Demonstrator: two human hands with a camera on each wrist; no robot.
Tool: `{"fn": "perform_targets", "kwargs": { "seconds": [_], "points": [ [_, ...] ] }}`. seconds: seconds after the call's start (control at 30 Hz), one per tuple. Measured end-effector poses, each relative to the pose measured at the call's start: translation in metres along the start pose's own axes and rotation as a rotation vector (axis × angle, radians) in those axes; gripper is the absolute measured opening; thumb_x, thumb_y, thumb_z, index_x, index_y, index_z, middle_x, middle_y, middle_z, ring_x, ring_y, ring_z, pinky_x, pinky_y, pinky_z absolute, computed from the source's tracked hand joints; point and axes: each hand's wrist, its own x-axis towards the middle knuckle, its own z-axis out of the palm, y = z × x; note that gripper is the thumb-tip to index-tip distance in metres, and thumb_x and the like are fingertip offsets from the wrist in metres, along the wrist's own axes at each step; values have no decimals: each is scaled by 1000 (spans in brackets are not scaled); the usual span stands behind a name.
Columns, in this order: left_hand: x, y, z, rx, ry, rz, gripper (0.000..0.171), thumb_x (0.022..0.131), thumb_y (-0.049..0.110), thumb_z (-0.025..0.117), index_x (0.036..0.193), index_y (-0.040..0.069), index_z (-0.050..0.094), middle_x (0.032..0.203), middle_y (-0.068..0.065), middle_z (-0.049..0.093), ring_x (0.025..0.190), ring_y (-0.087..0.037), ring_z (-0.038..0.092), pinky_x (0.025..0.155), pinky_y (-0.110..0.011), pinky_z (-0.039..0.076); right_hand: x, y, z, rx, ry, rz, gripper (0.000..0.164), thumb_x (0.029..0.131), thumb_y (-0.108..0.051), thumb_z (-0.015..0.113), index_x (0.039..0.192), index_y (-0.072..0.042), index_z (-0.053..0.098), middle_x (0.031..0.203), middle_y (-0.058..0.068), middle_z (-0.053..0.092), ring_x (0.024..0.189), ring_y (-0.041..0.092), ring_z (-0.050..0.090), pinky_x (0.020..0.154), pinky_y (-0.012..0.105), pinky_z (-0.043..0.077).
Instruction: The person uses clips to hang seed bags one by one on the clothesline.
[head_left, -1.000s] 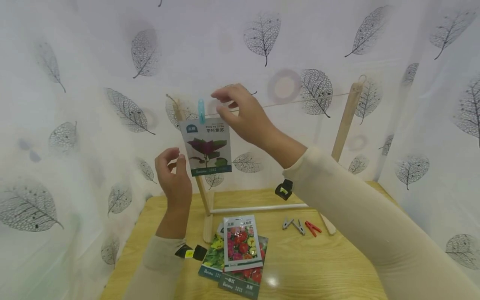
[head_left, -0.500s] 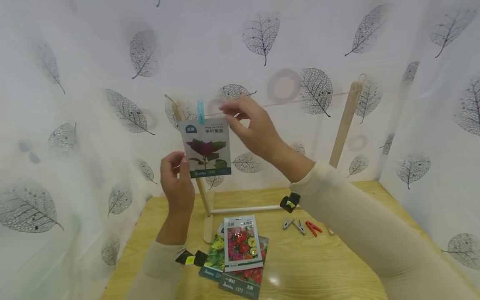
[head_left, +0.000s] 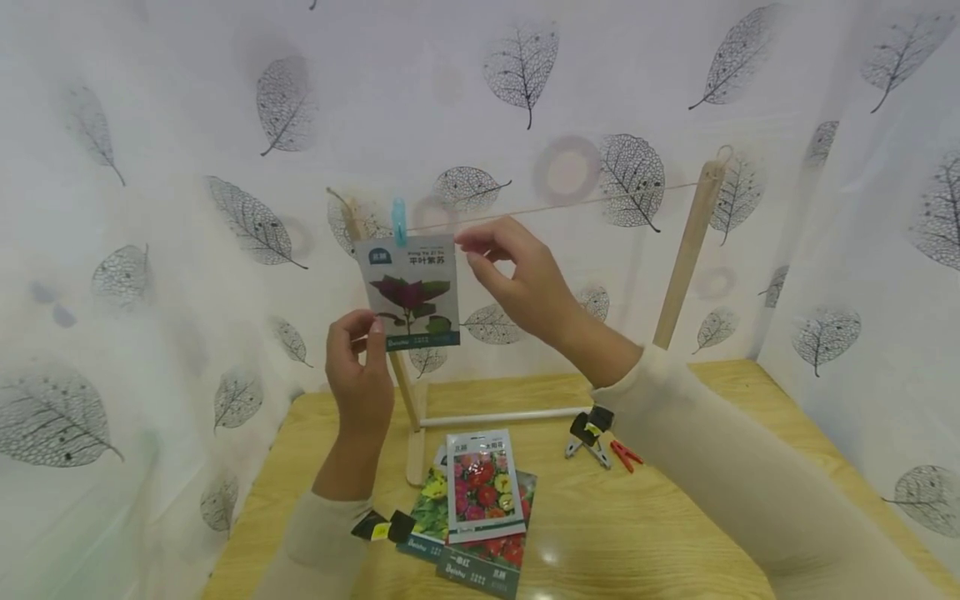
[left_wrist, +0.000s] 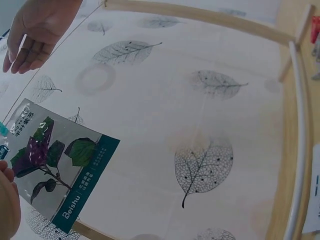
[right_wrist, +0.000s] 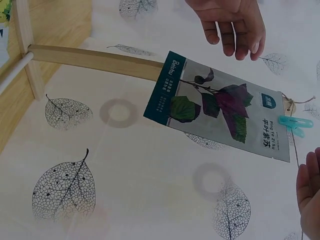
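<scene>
A seed packet (head_left: 420, 287) with a purple-leaved plant on it hangs from a thin string (head_left: 592, 200). One light-blue clothespin (head_left: 399, 221) clips its top edge near the left corner. My left hand (head_left: 362, 375) is by the packet's lower left edge, fingers loosely bent. In the right wrist view that left hand (right_wrist: 232, 22) appears apart from the packet. Near the upper right corner is my right hand (head_left: 528, 279), its fingers relaxed around nothing. The left wrist view shows a gap between the right hand (left_wrist: 42, 32) and the packet (left_wrist: 55, 160).
Wooden posts (head_left: 688, 250) and a white crossbar (head_left: 502, 416) carry the string. On the wooden table (head_left: 630, 517) lie several flower seed packets (head_left: 486, 487), overlapping. Grey clothespins (head_left: 600, 454) and a red clothespin (head_left: 626, 456) lie to their right. A leaf-patterned curtain (head_left: 420, 108) surrounds the table.
My right hand has moved down and to the right, off the string area beside the packet. My left hand has shifted slightly right and down. The packet still hangs from its clothespin.
</scene>
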Motion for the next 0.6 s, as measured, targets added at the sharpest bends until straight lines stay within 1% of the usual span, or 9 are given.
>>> {"fn": "perform_targets", "kwargs": {
  "seconds": [0.23, 0.37, 0.47, 0.6],
  "points": [
    [-5, -4, 1, -5, -22, 47, 24, 101, 10, 54, 118, -5, 61, 109, -12, 62, 102, -9, 55, 87, -22, 45, -13, 2, -2, -7, -14, 35, 22, 100, -8, 59, 120, -3, 67, 115, 9, 67, 104, 18, 62, 94, 30, 54],
    [-9, -5, 1, 19, -33, 65, 23, 101, 10, 54, 119, -3, 63, 111, -13, 63, 105, -8, 56, 87, -20, 46, -20, 4, -3, 1, -28, 55, 23, 101, -10, 59, 121, -4, 67, 116, 8, 67, 105, 17, 62, 95, 30, 54],
    [-14, -7, 0, 34, -48, 63, 23, 101, 9, 55, 119, -2, 64, 112, -13, 63, 105, -8, 56, 88, -19, 47, -25, 8, -4, 9, -28, 72, 23, 100, -9, 60, 121, -4, 67, 116, 7, 67, 105, 17, 62, 95, 30, 54],
    [-18, -8, 0, 34, -71, 33, 24, 102, 9, 55, 122, 1, 64, 114, -12, 64, 105, -7, 56, 88, -17, 46, -32, 13, -6, 13, -26, 106, 23, 101, -10, 60, 122, -5, 67, 116, 7, 67, 106, 16, 62, 95, 30, 53]
  ]
}}
